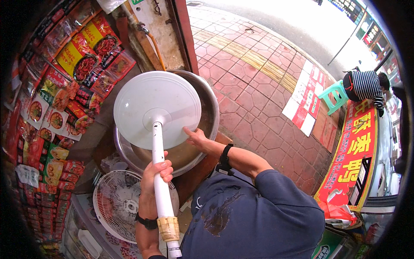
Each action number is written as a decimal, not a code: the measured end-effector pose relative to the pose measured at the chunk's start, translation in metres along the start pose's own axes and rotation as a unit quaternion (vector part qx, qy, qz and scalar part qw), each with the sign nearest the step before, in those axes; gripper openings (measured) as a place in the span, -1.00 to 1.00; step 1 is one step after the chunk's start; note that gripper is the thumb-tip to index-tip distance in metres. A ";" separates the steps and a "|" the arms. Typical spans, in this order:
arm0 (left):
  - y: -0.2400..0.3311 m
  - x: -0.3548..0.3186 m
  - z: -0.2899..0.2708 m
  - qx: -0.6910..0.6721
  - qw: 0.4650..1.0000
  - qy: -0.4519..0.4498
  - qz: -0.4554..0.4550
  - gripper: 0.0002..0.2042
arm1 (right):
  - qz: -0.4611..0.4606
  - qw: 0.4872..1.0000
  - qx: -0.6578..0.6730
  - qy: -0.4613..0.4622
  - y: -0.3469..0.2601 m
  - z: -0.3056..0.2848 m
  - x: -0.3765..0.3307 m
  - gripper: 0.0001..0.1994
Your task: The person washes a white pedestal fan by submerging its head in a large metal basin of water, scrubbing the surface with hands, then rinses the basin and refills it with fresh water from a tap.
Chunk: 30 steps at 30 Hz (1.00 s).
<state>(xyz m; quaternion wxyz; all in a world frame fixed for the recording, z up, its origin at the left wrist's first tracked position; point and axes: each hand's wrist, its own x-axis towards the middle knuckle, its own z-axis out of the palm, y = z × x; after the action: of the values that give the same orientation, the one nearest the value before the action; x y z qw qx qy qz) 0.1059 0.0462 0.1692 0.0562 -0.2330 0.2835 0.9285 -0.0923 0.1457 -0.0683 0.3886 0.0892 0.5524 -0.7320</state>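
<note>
My left hand (156,172) is wrapped round the white pole (160,190) of what looks like a pedestal fan's stand. Brown tape is wound near the pole's lower end. At its far end the pole meets the middle of a round white fan base (138,99), tilted with its broad face toward me. My right hand (197,140) grips the base's right rim, one finger on its face and the others partly hidden. Behind the base stands a large metal basin (211,108) holding murky liquid. A fan head with a white wire grille (118,205) lies by my left forearm.
Racks of packaged food (64,99) rise along the left. A rusty red door frame (185,34) stands beyond the basin. Red paving (254,121) stretches ahead toward a road. At right are a green stool (334,97), a person in a striped top (366,84) and a red banner (351,155).
</note>
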 end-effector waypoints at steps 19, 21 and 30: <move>0.000 -0.009 0.017 -0.076 0.996 -0.033 0.018 -0.60 | -0.096 0.976 -0.166 0.102 0.006 -0.008 0.024 -0.38; -0.002 -0.009 0.016 -0.056 0.998 -0.024 0.020 -0.59 | -0.091 0.975 -0.169 0.116 0.005 -0.006 0.020 -0.41; -0.002 -0.010 0.016 -0.053 0.998 -0.013 0.015 -0.60 | -0.071 0.987 -0.096 0.105 -0.001 0.003 -0.009 -0.23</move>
<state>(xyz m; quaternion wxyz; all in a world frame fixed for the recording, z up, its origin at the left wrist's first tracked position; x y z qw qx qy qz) 0.1085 0.0567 0.1844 0.0337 -0.2198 0.2370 0.9457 -0.0860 0.1468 -0.0615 0.2822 0.0888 0.6630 -0.6877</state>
